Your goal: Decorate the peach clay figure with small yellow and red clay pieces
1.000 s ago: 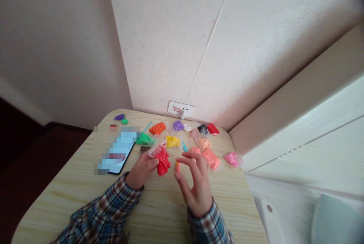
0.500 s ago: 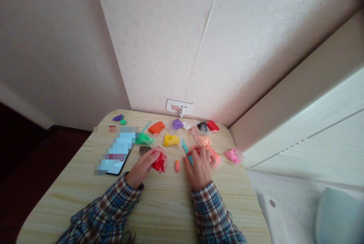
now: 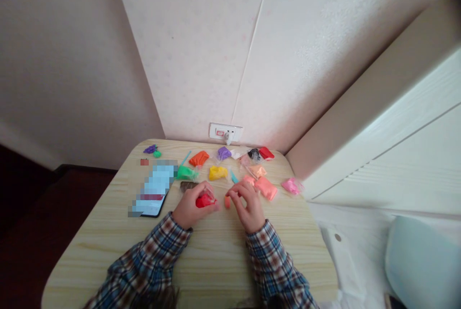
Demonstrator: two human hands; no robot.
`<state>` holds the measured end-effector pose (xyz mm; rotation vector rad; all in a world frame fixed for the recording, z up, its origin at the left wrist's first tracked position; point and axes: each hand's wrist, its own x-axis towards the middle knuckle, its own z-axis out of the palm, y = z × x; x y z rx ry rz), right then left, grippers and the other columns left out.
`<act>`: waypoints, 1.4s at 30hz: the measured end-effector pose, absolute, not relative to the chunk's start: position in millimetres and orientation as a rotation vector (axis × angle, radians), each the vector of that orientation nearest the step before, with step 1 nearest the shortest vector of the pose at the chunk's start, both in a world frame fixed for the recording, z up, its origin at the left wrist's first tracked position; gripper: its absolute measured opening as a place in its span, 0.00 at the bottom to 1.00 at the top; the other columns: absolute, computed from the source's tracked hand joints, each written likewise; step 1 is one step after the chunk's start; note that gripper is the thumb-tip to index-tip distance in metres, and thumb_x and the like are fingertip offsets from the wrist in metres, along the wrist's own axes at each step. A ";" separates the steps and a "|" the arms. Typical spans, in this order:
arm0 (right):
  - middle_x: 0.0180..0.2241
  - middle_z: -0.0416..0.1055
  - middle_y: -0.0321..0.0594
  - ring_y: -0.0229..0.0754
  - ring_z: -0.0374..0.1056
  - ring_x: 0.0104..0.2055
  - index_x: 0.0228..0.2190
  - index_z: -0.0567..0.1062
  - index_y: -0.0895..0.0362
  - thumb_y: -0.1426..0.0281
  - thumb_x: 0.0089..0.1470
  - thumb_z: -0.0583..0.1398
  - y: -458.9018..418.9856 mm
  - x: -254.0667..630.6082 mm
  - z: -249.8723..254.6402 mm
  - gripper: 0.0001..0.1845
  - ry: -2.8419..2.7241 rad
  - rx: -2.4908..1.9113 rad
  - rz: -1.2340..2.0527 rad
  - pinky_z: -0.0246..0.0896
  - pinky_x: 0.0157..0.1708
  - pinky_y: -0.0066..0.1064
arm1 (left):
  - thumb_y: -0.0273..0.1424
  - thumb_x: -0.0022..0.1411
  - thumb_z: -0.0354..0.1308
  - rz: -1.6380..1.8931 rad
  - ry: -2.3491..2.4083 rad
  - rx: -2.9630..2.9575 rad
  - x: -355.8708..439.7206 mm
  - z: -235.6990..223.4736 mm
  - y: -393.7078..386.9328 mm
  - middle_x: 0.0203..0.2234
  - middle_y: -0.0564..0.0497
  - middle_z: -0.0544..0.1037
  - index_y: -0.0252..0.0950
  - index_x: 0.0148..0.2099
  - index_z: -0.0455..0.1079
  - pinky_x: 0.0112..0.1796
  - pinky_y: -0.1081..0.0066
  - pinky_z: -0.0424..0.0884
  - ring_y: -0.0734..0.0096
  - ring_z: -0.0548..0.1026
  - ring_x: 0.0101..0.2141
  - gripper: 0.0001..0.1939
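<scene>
My left hand [image 3: 190, 207] is closed around a clear bag of red clay [image 3: 204, 200] and presses it onto the wooden table [image 3: 216, 261]. My right hand [image 3: 248, 206] lies beside it with its fingers curled, the fingertips at a small orange clay piece [image 3: 227, 202] on the tabletop. I cannot make out whether the fingers grip that piece. Both arms wear plaid sleeves.
Several small bags of coloured clay lie behind my hands: green [image 3: 186, 172], orange [image 3: 199, 158], yellow [image 3: 217, 172], purple [image 3: 224, 153], salmon [image 3: 266, 187], pink [image 3: 291, 185]. A phone [image 3: 153, 191] lies at the left. A wall socket [image 3: 225, 132] sits behind the table, white furniture [image 3: 389, 165] at the right.
My left hand lowered the red bag from the air onto the table. My right hand dropped, reached toward the salmon bags, then drew back to the orange piece now lying on the table.
</scene>
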<state>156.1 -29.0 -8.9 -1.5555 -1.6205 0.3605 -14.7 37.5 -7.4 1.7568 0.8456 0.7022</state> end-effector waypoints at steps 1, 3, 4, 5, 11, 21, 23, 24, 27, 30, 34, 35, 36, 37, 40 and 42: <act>0.29 0.70 0.38 0.39 0.63 0.33 0.27 0.73 0.57 0.64 0.59 0.52 -29.4 152.8 -3.6 0.15 -1.629 -1.505 0.441 0.52 0.40 0.35 | 0.36 0.45 0.67 0.708 0.854 1.813 -14.0 -8.4 37.4 0.21 0.58 0.71 0.36 0.33 0.62 0.24 0.75 0.66 0.73 0.69 0.22 0.18; 0.28 0.69 0.37 0.38 0.62 0.31 0.28 0.73 0.57 0.62 0.57 0.54 -29.0 146.7 4.3 0.14 -1.631 -1.458 0.568 0.55 0.37 0.34 | 0.36 0.42 0.69 0.700 0.846 1.863 -12.6 -10.3 36.7 0.26 0.54 0.75 0.36 0.38 0.63 0.30 0.72 0.68 0.68 0.73 0.28 0.22; 0.27 0.69 0.38 0.39 0.62 0.30 0.27 0.73 0.57 0.61 0.56 0.56 -28.4 144.5 6.8 0.14 -1.615 -1.454 0.627 0.55 0.36 0.33 | 0.37 0.42 0.69 0.689 0.832 1.863 -12.2 -10.9 36.3 0.29 0.53 0.77 0.36 0.40 0.62 0.32 0.71 0.69 0.66 0.75 0.30 0.25; 0.27 0.68 0.38 0.39 0.62 0.30 0.27 0.73 0.57 0.60 0.54 0.57 -27.6 143.1 8.3 0.14 -1.588 -1.453 0.685 0.56 0.35 0.33 | 0.38 0.42 0.69 0.676 0.816 1.860 -12.1 -11.1 35.9 0.30 0.52 0.77 0.36 0.42 0.62 0.32 0.71 0.69 0.66 0.75 0.30 0.27; 0.24 0.68 0.37 0.39 0.62 0.29 0.24 0.72 0.56 0.54 0.52 0.57 -22.8 143.2 7.8 0.19 -1.466 -1.390 0.938 0.58 0.33 0.33 | 0.41 0.44 0.67 0.737 0.746 1.967 -16.8 -9.8 37.4 0.17 0.59 0.69 0.33 0.47 0.66 0.25 0.75 0.61 0.73 0.66 0.20 0.30; 0.22 0.69 0.36 0.38 0.63 0.27 0.23 0.73 0.57 0.44 0.45 0.57 -25.7 143.1 15.1 0.28 -1.465 -1.351 1.096 0.61 0.31 0.32 | 0.43 0.51 0.63 0.855 0.569 1.934 -15.1 -10.9 36.3 0.20 0.53 0.75 0.31 0.45 0.68 0.26 0.74 0.63 0.71 0.70 0.21 0.24; 0.23 0.70 0.36 0.38 0.64 0.28 0.24 0.74 0.57 0.46 0.45 0.59 -26.6 145.2 15.6 0.25 -1.464 -1.375 1.082 0.61 0.32 0.32 | 0.43 0.49 0.64 0.854 0.579 1.951 -13.9 -10.1 35.3 0.21 0.53 0.75 0.32 0.44 0.68 0.26 0.74 0.63 0.70 0.70 0.22 0.24; 0.24 0.71 0.36 0.38 0.65 0.29 0.25 0.75 0.57 0.48 0.45 0.60 -26.9 146.0 15.4 0.24 -1.461 -1.386 1.072 0.62 0.33 0.32 | 0.43 0.49 0.64 0.852 0.587 1.963 -13.7 -9.6 35.2 0.21 0.53 0.75 0.32 0.44 0.68 0.26 0.74 0.64 0.70 0.71 0.22 0.24; 0.26 0.73 0.37 0.39 0.66 0.31 0.26 0.76 0.56 0.51 0.46 0.62 -28.6 146.4 14.4 0.20 -1.454 -1.401 1.046 0.62 0.37 0.34 | 0.43 0.48 0.65 0.838 0.602 2.001 -15.1 -8.3 35.5 0.24 0.53 0.77 0.33 0.44 0.69 0.27 0.74 0.65 0.69 0.73 0.25 0.24; 0.28 0.75 0.38 0.40 0.68 0.32 0.27 0.77 0.56 0.52 0.46 0.62 -31.7 146.0 13.0 0.19 -1.455 -1.395 1.040 0.63 0.38 0.35 | 0.44 0.47 0.65 0.814 0.605 2.043 -17.4 -8.1 36.0 0.23 0.53 0.77 0.34 0.44 0.69 0.28 0.74 0.65 0.69 0.73 0.25 0.25; 0.27 0.75 0.38 0.41 0.68 0.32 0.26 0.77 0.56 0.53 0.46 0.62 -34.4 148.2 10.5 0.18 -1.471 -1.391 1.043 0.63 0.38 0.35 | 0.47 0.45 0.66 0.799 0.636 2.088 -18.8 -9.8 35.7 0.21 0.54 0.76 0.35 0.43 0.70 0.28 0.73 0.65 0.68 0.73 0.23 0.27; 0.27 0.75 0.38 0.41 0.68 0.32 0.26 0.77 0.56 0.54 0.47 0.62 -34.1 149.2 9.8 0.18 -1.474 -1.393 1.042 0.63 0.37 0.35 | 0.47 0.44 0.66 0.799 0.645 2.096 -18.8 -10.3 35.6 0.21 0.53 0.76 0.34 0.43 0.70 0.28 0.73 0.65 0.68 0.73 0.23 0.28; 0.27 0.74 0.38 0.41 0.68 0.32 0.25 0.77 0.57 0.55 0.47 0.61 -33.5 150.2 9.3 0.17 -1.478 -1.395 1.042 0.63 0.37 0.35 | 0.48 0.45 0.66 0.800 0.654 2.102 -18.9 -10.8 35.7 0.21 0.52 0.76 0.33 0.43 0.71 0.27 0.73 0.65 0.67 0.73 0.23 0.28; 0.27 0.74 0.39 0.40 0.68 0.32 0.25 0.76 0.57 0.55 0.48 0.61 -32.5 151.0 8.8 0.17 -1.482 -1.396 1.043 0.63 0.37 0.35 | 0.48 0.45 0.65 0.803 0.661 2.105 -19.0 -11.3 35.9 0.21 0.52 0.76 0.32 0.43 0.71 0.27 0.73 0.65 0.67 0.73 0.23 0.28; 0.26 0.74 0.38 0.40 0.67 0.32 0.25 0.76 0.57 0.56 0.49 0.60 -29.0 152.0 8.5 0.16 -1.499 -1.387 1.057 0.62 0.37 0.34 | 0.47 0.49 0.63 0.816 0.673 2.107 -19.7 -13.4 37.4 0.21 0.52 0.75 0.31 0.44 0.71 0.27 0.73 0.63 0.69 0.71 0.22 0.26; 0.26 0.74 0.38 0.40 0.67 0.32 0.25 0.76 0.56 0.56 0.50 0.60 -27.8 151.4 9.1 0.16 -1.514 -1.375 1.074 0.62 0.37 0.34 | 0.46 0.52 0.60 0.821 0.674 2.105 -20.5 -15.2 38.4 0.20 0.53 0.75 0.32 0.43 0.71 0.26 0.73 0.63 0.71 0.70 0.21 0.24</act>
